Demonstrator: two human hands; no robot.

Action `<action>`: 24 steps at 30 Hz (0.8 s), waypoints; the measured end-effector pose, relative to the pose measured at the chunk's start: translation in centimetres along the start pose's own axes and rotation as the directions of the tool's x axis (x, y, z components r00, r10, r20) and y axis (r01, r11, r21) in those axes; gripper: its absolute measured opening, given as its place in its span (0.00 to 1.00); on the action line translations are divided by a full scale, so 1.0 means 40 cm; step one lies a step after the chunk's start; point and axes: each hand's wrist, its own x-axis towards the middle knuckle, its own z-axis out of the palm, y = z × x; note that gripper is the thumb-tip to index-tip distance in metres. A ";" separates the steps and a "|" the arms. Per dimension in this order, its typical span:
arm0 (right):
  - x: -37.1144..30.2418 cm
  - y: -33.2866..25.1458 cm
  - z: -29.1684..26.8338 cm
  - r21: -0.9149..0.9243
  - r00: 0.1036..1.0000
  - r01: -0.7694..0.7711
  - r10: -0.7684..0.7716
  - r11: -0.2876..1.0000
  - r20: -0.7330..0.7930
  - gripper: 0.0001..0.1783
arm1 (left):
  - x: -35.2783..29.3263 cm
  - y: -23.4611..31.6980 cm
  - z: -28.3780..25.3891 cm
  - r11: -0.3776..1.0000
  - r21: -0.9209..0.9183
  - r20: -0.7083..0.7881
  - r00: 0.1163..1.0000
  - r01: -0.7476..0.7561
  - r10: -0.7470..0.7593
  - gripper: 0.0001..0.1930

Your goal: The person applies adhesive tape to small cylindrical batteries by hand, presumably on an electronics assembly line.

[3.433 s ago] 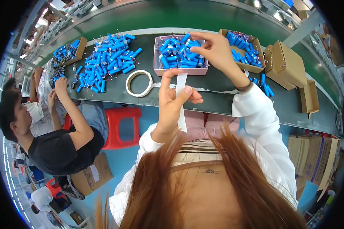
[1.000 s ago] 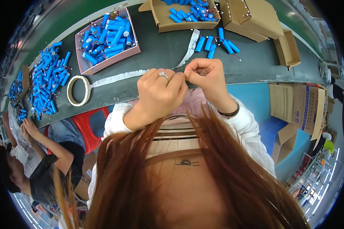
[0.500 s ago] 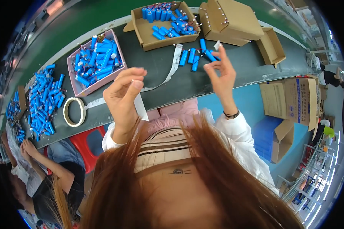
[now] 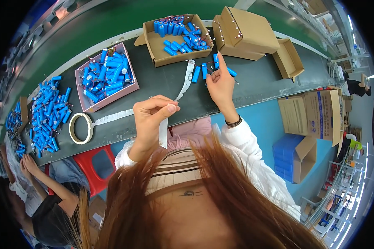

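My left hand [image 4: 153,118] is closed in a pinch at the middle of the near table edge, gripping a strip of white tape. One length of white tape [image 4: 163,133] hangs below its fingers. Another narrow strip [image 4: 187,79] curves away on the table beyond the hand. On the left, a strip leads from a tape roll [image 4: 81,128] toward the hand. My right hand [image 4: 221,85] is over a small group of blue wired battery cells [image 4: 196,74], index finger stretched forward and the other fingers partly curled. Nothing shows in its grasp; it partly hides the cells.
A pink box [image 4: 131,88] of blue cells stands left of centre, with a loose pile [image 4: 50,112] further left. At the back are an open carton [image 4: 166,61] of cells, a closed cardboard box [image 4: 251,33] and a small tray [image 4: 287,62]. A co-worker's hands [image 4: 28,164] are lower left.
My left hand has moved right and its fingers have closed into a pinch on the tape. The right hand has moved left over the cells; the white scrap by its fingertip no longer shows.
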 end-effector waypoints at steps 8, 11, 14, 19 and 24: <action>-0.061 -0.032 -0.032 0.440 0.991 0.106 -0.058 0.892 -0.122 0.36 | 0.037 -0.057 0.024 0.996 -0.041 0.058 0.995 0.081 -0.078 0.03; -0.090 -0.072 -0.053 0.440 0.956 0.294 -0.258 0.849 -0.140 0.37 | 0.042 -0.055 0.049 0.980 -0.047 0.086 0.978 0.192 -0.188 0.12; -0.109 -0.122 -0.063 0.425 0.910 0.415 -0.369 0.804 -0.190 0.37 | 0.043 -0.047 0.058 0.974 0.006 0.117 0.967 0.225 -0.224 0.23; -0.131 -0.175 -0.059 0.472 0.801 0.551 -0.595 0.688 -0.067 0.36 | 0.003 -0.034 0.063 0.995 0.046 0.044 0.995 0.092 -0.094 0.24; -0.113 -0.207 -0.055 0.507 0.715 0.605 -0.699 0.614 -0.005 0.32 | -0.021 -0.016 0.045 0.983 0.115 0.010 0.989 -0.146 0.146 0.16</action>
